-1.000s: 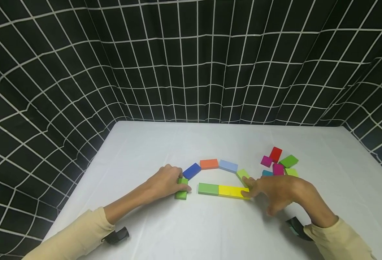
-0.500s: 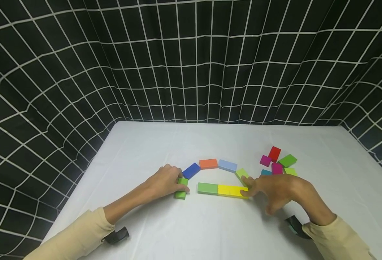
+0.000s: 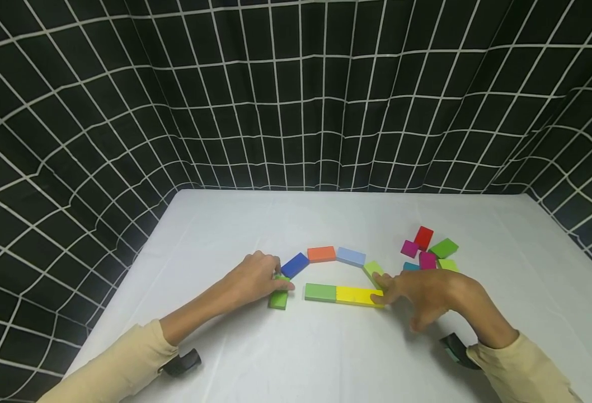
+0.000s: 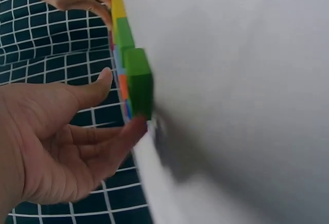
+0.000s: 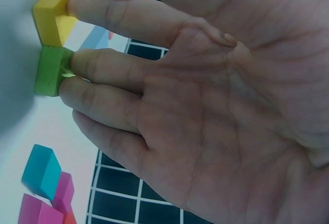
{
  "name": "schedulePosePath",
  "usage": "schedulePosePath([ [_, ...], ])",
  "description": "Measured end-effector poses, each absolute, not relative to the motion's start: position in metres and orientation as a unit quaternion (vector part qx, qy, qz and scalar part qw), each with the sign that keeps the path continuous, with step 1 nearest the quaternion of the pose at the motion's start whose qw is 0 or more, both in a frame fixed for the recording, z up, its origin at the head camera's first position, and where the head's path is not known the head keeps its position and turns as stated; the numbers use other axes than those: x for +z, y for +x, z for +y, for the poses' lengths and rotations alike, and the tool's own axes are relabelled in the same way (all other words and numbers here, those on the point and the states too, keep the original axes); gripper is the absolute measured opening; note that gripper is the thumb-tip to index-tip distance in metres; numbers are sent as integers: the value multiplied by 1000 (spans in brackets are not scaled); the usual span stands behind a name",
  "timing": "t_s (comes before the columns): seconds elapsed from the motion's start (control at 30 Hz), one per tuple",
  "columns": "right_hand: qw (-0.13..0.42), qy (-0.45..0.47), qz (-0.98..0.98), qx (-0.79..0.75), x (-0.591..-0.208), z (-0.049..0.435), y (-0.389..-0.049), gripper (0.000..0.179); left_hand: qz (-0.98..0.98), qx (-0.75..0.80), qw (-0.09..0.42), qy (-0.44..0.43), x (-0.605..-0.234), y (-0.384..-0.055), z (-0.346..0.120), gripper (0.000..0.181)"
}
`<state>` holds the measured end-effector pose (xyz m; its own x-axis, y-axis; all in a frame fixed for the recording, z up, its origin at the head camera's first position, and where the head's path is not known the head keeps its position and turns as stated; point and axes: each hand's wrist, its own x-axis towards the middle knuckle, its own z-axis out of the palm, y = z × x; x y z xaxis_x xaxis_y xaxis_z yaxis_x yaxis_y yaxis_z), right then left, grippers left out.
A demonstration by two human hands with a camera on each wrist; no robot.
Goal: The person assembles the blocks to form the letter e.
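My left hand (image 3: 257, 278) is at a green block (image 3: 278, 299) at the left end of a curved row. In the left wrist view, a fingertip touches one end of this green block (image 4: 139, 85), and the thumb stands apart from it. My right hand (image 3: 429, 296) has its fingers stretched out. In the right wrist view, one fingertip presses on a yellow block (image 5: 49, 21) and others touch a lime-green block (image 5: 49, 72). A lighter green block (image 3: 320, 292) lies end to end with the yellow block. Blue (image 3: 295, 265), orange (image 3: 321, 254) and light-blue (image 3: 351, 256) blocks form the arc behind.
Right of the arc lies a loose group of blocks: red (image 3: 423, 238), magenta (image 3: 409, 248), green (image 3: 444, 247) and others, partly behind my right hand. A white cloth (image 3: 255, 358) covers the table. A black curtain with white grid lines (image 3: 321, 112) surrounds its back and sides.
My left thumb has shifted slightly away from the near end of the green block, which sits a little more slanted. My right hand keeps its place on the yellow and lime-green blocks.
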<state>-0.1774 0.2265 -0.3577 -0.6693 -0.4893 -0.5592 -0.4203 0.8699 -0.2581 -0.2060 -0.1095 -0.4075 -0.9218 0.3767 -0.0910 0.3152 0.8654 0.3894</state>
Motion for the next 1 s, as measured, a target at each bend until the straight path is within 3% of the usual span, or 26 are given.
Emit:
schedulePosePath([
  [0.17,320,-254,912,-50,-356,227,-178,81,970,114,4,217,-387,-216,-91,44],
  [0.27,321,-250,912,-48,-356,228,-179,81,958,90,-8,273,-370,-229,-66,43],
  [0.6,309,-305,900,-46,-356,229,-178,85,844,-20,65,532,-366,-299,76,47],
  [0.73,295,-331,895,-34,-355,227,-178,89,822,-30,104,559,-377,-311,118,53],
  [0.9,288,-331,898,-20,-353,225,-177,85,821,-11,122,558,-392,-310,137,37],
  [1.0,291,-315,903,-12,-351,228,-175,82,822,-13,108,559,-398,-307,142,33],
])
